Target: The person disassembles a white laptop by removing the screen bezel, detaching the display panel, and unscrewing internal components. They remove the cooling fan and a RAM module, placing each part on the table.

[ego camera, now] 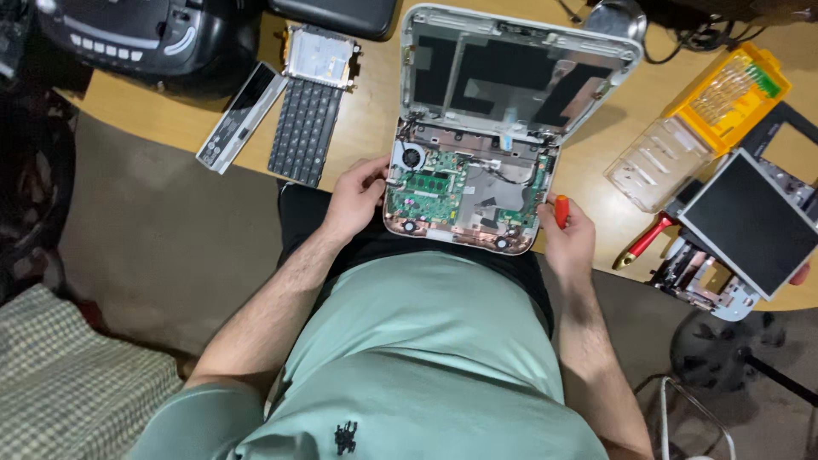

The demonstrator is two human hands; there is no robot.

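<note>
An opened small white laptop lies at the near edge of a wooden desk, its green circuit board and small fan exposed. My left hand grips the laptop's left edge beside the fan. My right hand rests at the laptop's right front corner and holds a small screwdriver with a red handle.
A detached keyboard, a white battery pack and a drive in a metal caddy lie to the left. On the right are a yellow bit case, its clear lid, a red-handled tool and a dismantled screen unit. A black radio sits far left.
</note>
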